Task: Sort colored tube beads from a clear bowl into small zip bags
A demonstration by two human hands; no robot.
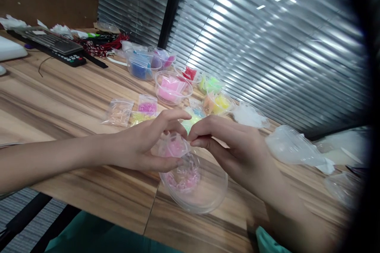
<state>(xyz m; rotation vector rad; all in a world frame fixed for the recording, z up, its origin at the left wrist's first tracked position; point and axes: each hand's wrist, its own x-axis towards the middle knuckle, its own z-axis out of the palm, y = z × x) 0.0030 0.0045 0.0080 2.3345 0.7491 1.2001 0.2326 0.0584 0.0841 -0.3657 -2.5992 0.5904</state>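
In front of me a clear plastic bowl stands on the wooden table, with small pink pieces gathered at its left side. Over its far left rim is a small clear plastic bag with pink pieces in it. My right hand pinches the bag's upper edge between thumb and forefinger. On the bag's left side, my left hand has its fingers curved and spread, the thumb apart and low by the bowl's rim. Whether the left fingertips touch the bag is hard to make out.
Bags of orange pieces and purple pieces lie beyond my left hand. Clear bowls with pink, blue and yellow contents stand farther back. Plastic bags lie right; a keyboard is far left.
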